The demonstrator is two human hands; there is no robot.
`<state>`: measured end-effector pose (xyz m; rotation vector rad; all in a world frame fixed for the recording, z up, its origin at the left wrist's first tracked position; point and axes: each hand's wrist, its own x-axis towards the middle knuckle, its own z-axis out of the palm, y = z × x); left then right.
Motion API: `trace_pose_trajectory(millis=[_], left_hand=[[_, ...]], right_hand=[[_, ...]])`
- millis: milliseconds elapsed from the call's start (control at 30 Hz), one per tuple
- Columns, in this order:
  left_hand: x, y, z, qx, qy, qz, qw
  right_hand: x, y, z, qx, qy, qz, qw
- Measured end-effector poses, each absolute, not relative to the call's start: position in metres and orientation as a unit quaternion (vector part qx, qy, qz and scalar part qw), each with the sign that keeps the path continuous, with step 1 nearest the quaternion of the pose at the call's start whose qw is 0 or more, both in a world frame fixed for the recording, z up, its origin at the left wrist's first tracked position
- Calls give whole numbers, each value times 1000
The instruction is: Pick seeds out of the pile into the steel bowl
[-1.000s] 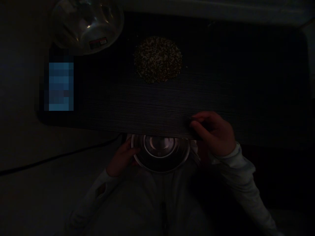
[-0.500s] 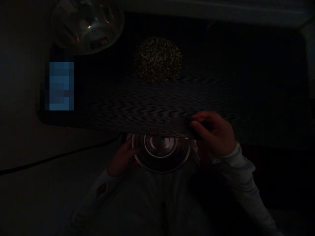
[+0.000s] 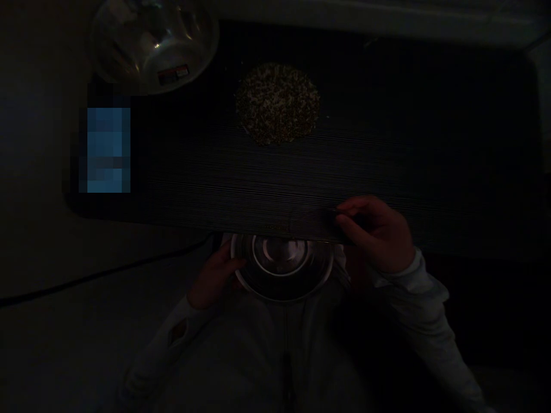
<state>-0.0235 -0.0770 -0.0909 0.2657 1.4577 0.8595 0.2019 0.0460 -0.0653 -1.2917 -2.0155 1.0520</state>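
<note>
Below the table's near edge, my left hand [image 3: 217, 275] grips the left rim of a shiny metal bowl [image 3: 284, 287], thumb over the rim. The bowl is held over my lap, its far part hidden under the tabletop. My right hand [image 3: 379, 232] is closed in a pinch just above the near edge of the table. A dark, thin thing shows at its fingertips, too dim to name. A few small grains [image 3: 275, 228] lie at the edge, left of that hand. Farther back, a round pile of mixed grains [image 3: 278, 103] lies on the tabletop.
A large metal bowl [image 3: 172, 57] with a label inside stands at the back left of the dark ribbed table [image 3: 206, 172]. A blurred-out blue patch [image 3: 107, 152] is at the left end. A black cable [image 3: 107, 267] runs along the lower left. The scene is very dim.
My right hand has shifted very slightly to the right. My left hand, the bowls and the grain pile look unchanged.
</note>
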Motion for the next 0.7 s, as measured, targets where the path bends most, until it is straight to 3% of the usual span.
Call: trace_pose_trajectory(millis=[700], left_hand=[[-29, -78, -90, 139, 641, 383, 650]], right_hand=[[201, 50, -65, -492, -689, 435, 307]])
